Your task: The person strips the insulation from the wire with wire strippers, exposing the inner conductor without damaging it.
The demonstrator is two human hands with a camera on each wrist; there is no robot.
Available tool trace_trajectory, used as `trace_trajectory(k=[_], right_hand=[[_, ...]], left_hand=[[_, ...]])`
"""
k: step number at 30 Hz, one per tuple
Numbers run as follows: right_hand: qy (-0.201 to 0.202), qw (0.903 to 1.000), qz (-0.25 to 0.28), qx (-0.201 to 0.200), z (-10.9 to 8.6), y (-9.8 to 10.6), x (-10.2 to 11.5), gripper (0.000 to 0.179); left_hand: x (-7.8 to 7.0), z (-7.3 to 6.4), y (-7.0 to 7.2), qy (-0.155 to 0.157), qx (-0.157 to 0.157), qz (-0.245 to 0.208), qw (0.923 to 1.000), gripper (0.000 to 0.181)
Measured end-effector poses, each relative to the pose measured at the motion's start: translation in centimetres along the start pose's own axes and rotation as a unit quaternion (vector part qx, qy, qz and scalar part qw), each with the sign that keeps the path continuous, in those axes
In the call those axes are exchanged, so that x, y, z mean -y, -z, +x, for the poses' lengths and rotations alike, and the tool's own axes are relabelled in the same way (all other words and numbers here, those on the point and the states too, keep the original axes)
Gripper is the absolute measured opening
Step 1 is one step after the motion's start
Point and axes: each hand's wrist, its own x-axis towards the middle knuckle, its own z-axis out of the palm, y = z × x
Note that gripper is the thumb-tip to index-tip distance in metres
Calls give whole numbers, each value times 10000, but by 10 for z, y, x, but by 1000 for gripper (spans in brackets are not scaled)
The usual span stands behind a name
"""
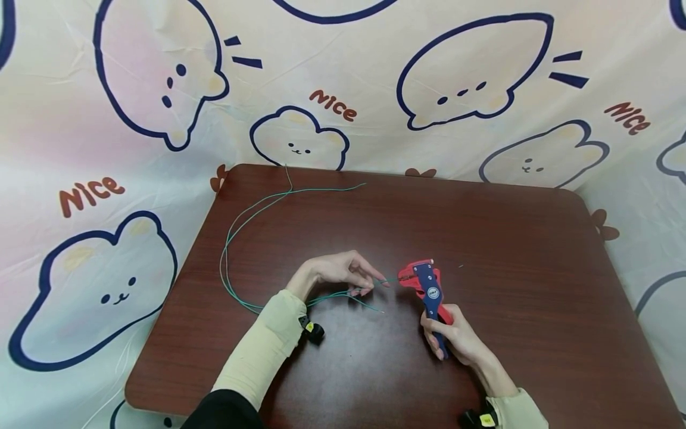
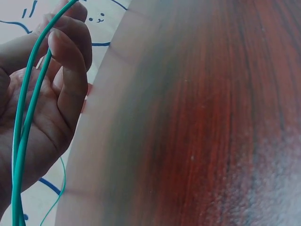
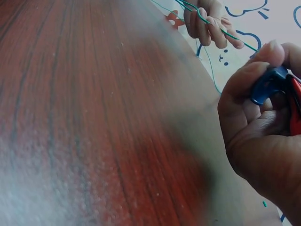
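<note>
My left hand (image 1: 343, 269) pinches a thin green wire (image 1: 392, 280) between its fingertips. The wire's end runs to the right, into the head of a red and blue wire stripper (image 1: 429, 283). Around the tool's handles curls my right hand (image 1: 455, 335), holding it tilted with the head up and away. A second wire end with a bare tip sticks out below the left hand. In the left wrist view, two green strands (image 2: 29, 108) pass across the palm. The right wrist view shows a blue handle end (image 3: 270, 84) in the right fist; the tool's head is out of sight there.
The rest of the wire lies in a loose loop on the left of the brown table (image 1: 536, 286), one part reaching its back edge. A tiny cut piece (image 1: 461, 266) lies right of the stripper. Behind the table hangs a printed cloth (image 1: 370, 59).
</note>
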Motion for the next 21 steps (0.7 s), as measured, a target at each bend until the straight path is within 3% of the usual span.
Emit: trace_trajectory(k=[9, 21], right_hand=[[37, 9999, -81, 107, 2, -1, 2, 26], [-79, 9995, -271, 135, 4, 2, 0, 36]], left_hand=[[1, -2, 2, 114, -142, 153, 9997, 37], [-1, -3, 2, 66, -174, 37, 9998, 37]])
